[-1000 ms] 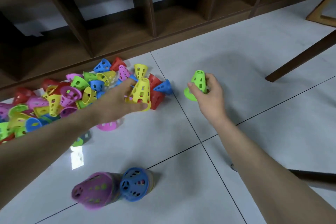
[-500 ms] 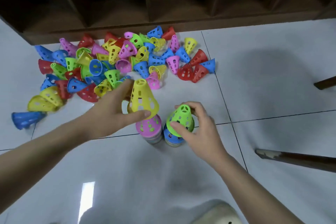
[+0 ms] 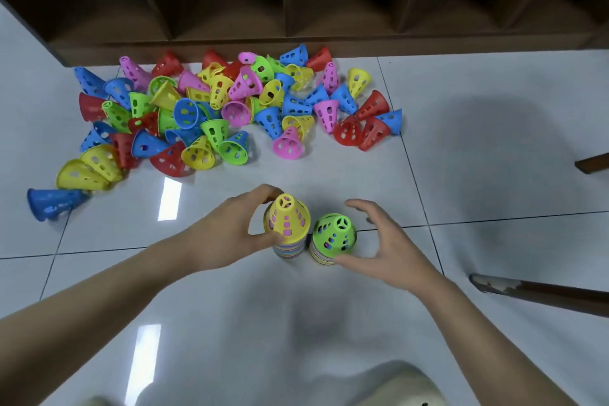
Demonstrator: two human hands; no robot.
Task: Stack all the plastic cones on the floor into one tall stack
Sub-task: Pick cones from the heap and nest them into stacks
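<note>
Two upright stacks of perforated plastic cones stand side by side on the white tiled floor. The left stack is topped by a yellow cone (image 3: pixel 287 220), the right one by a green cone (image 3: pixel 335 237). My left hand (image 3: pixel 227 237) curls around the yellow cone, fingers behind it and thumb in front. My right hand (image 3: pixel 382 244) is spread around the green cone, fingers apart from it and thumb near its rim. A large pile of loose cones (image 3: pixel 230 109) in red, blue, green, yellow and pink lies farther out by the shelf.
A dark wooden shelf unit (image 3: pixel 296 10) runs along the far side behind the pile. Chair legs (image 3: pixel 540 293) cross the floor on the right. A lone blue cone (image 3: pixel 49 203) lies at the far left. A pale shoe or knee (image 3: pixel 398 386) shows at the bottom edge.
The yellow cone went down onto the left stack over the pink one. My right hand has let go of the green cone on the right stack and opened around it.
</note>
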